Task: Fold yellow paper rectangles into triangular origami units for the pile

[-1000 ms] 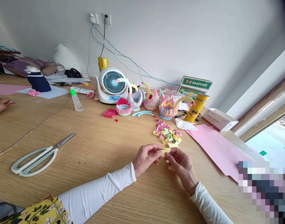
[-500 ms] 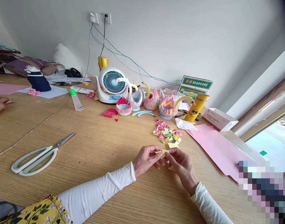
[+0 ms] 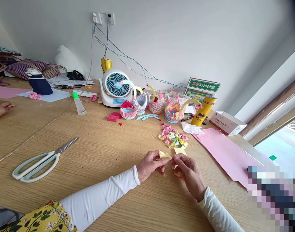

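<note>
A small folded piece of yellow paper (image 3: 164, 155) is pinched between the thumb and fingers of my left hand (image 3: 148, 165). Thumb and fingertips of my right hand (image 3: 189, 170) close at the right end of that paper. Bits of more yellow and a reddish edge show under the right fingers, mostly hidden. Just beyond my hands lies a flat yellow paper slip (image 3: 180, 150). Behind it is a loose heap of folded paper pieces (image 3: 172, 135) in pink, yellow and pale green.
Large scissors (image 3: 46, 159) lie at left, near a glue bottle (image 3: 79, 103). Paper swans (image 3: 157, 103) stand before a fan (image 3: 117, 87). At right are a yellow bottle (image 3: 203, 112), a sticky note box (image 3: 227, 123) and pink sheets (image 3: 222, 154). Another person's hand (image 3: 0, 108) shows far left.
The yellow paper has turned, and its folded peak now stands up by my left fingers. My right fingertips have slid down to its end. The other person's hand has shifted slightly.
</note>
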Demonstrator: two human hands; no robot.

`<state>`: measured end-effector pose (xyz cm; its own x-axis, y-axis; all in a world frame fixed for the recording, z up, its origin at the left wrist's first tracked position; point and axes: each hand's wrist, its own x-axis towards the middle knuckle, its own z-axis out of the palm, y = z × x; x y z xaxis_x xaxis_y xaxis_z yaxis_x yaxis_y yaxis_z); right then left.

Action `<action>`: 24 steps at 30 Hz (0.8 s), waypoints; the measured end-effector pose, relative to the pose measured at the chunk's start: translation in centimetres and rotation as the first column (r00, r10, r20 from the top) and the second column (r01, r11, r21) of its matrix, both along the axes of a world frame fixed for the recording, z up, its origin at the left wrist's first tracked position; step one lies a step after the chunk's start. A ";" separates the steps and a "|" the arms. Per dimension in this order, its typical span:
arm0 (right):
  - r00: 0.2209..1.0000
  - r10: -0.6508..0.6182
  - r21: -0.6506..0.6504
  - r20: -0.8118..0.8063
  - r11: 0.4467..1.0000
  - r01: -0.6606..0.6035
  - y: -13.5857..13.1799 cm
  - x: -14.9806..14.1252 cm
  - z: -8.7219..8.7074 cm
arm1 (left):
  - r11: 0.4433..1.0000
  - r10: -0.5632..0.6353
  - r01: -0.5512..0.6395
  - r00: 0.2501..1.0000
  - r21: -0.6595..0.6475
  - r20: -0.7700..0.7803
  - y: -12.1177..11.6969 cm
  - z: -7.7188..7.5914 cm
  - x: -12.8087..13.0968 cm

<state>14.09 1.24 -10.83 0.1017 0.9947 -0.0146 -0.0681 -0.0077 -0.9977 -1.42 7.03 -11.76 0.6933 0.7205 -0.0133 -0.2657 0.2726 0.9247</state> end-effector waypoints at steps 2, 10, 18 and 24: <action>0.998 0.027 -0.017 -0.058 0.999 -0.028 0.0 0.1 0.1 | 0.999 -0.037 0.038 0.999 -0.036 0.017 0.0 0.1 -0.1; 0.990 0.054 -0.084 -0.129 0.994 -0.065 -0.1 0.2 0.6 | 0.995 -0.075 0.076 0.997 -0.057 0.021 0.1 0.0 -0.3; 0.980 0.070 -0.082 -0.185 0.993 -0.087 0.0 0.2 0.3 | 0.995 -0.079 0.080 0.997 -0.052 0.022 0.0 0.2 -0.3; 0.977 0.050 -0.085 -0.207 0.994 -0.069 0.1 0.1 0.3 | 0.989 -0.102 0.107 0.993 -0.098 0.054 0.0 0.1 -0.3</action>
<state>14.18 1.31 -10.57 0.0277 0.9924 -0.1195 -0.2673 -0.1079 -0.9576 -1.69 7.03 -11.63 0.7663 0.6408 -0.0465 -0.2746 0.3922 0.8779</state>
